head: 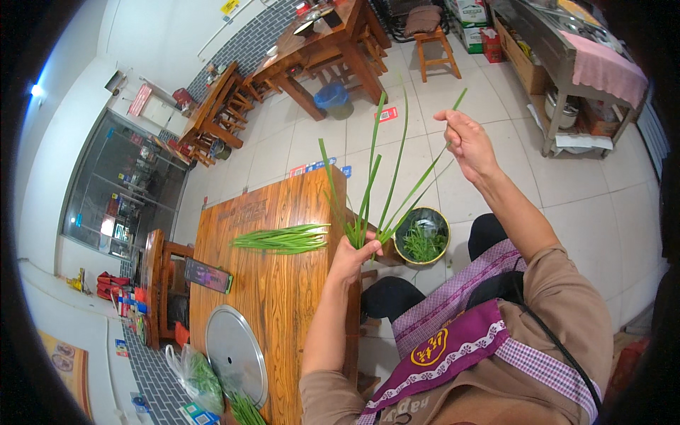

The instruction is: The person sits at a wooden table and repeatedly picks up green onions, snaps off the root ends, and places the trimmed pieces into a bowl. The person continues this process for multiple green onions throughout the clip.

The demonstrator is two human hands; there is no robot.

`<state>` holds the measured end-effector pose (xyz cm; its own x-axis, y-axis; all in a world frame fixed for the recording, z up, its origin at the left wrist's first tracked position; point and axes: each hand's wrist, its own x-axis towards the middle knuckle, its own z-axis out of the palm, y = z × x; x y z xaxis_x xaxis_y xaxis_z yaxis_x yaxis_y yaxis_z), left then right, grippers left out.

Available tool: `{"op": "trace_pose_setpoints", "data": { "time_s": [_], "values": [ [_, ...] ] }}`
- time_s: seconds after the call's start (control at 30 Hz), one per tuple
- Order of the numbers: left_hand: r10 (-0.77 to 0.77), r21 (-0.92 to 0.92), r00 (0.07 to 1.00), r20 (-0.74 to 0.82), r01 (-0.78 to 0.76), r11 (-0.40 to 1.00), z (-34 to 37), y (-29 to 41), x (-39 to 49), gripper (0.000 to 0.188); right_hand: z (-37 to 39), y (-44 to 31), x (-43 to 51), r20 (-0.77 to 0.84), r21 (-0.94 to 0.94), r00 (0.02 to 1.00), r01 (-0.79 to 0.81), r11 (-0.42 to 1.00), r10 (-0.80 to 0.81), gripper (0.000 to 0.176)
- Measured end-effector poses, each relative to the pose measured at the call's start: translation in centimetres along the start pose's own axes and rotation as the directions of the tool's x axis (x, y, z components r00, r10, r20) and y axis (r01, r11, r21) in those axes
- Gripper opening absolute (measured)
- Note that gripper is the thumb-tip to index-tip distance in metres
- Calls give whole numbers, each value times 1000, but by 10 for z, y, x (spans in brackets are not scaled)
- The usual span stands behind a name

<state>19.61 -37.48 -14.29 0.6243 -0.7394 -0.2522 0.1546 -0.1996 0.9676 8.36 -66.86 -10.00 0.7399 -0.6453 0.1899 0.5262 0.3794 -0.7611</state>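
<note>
My left hand (357, 256) grips a small bunch of long green leaves, apparently garlic chives (366, 212), by their lower ends, and the blades fan upward. Out to the right, my right hand (467, 143) pinches one blade, whose tip sticks out above the fingers. On the wooden table (287, 287), a neat bundle of the same greens (281, 238) lies left of my left hand. Below and between my hands, a round dark bin with a yellowish rim (448, 239) stands on the floor, with loose green scraps (423, 243) inside.
A round metal lid (235, 355), a smartphone (208, 275) and a plastic bag of greens (197, 374) rest on the table. More greens (245, 409) lie at its near end. A steel counter (552, 58) stands right, a stool (436, 50) and a blue-lined bin (334, 100) farther off.
</note>
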Motion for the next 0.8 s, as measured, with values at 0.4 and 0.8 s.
{"op": "trace_pose_setpoints", "data": {
  "time_s": [0.4,0.8],
  "values": [
    [41,-134,999,8,-39,990,-5,-4,6,17,-42,85,-3,-48,-565,992,-125,816,118,18],
    [35,-267,999,16,-29,963,-10,-1,10,16,-85,214,-40,-81,-919,890,-241,311,449,20]
  ]
}}
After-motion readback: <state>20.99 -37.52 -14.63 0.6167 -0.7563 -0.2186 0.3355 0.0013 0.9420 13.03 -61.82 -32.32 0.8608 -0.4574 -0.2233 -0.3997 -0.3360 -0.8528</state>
